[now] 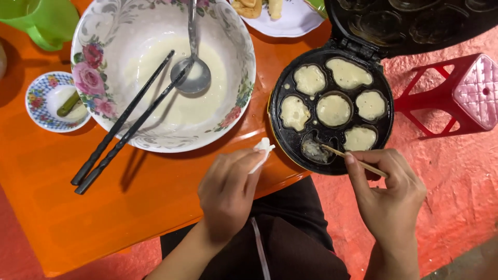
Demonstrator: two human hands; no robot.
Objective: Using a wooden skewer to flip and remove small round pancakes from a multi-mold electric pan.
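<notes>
Both hands worked low in the frame: left hand [226, 192] pinched a white paper scrap [261, 153] for wiping, right hand [388, 194] gripped a thin wooden skewer [353, 160], prodding the black round cake maker's [283, 136] bottom mould.

My feed is evenly and fairly brightly lit from overhead and sharp throughout. The chopsticks [124, 122] throw a soft shadow onto the orange table [104, 218], faint glare sits on the metal spoon [192, 72], and straight lines bend slightly towards the corners.
</notes>
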